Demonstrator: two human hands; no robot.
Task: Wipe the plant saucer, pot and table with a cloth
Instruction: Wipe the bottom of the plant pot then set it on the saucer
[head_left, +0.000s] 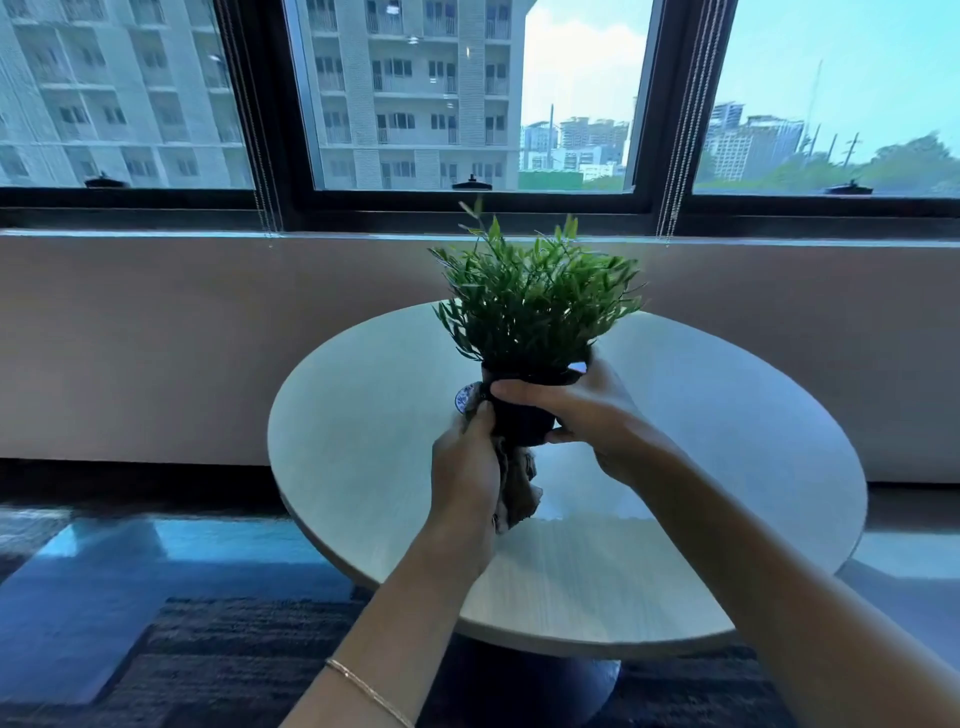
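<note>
Spanning the lower view, the round pale table (727, 415) sits under the window, w/ the plant (535, 296) held up over its middle, apparently off the top. The foliage is bushy and wider than its base, so it prob. handles top-heavy but light. The leaves are soft and no place to grab.

The pot (519, 421) is small, black and looks like stiff plastic, likely a bit slick. Best hold is round the wall just under the rim, which is where the right hand (587, 410) has it: fingers curled across the front, thumb low on the R side.

The left hand (462, 467) grips a brown cloth (522, 488), soft and bunched, pressed to the pot's L side w/ its tail hanging below the base.

A small blue-white disc (464, 397) peeks out behind the left hand, poss. the saucer. Can't tell what holds it.
</note>
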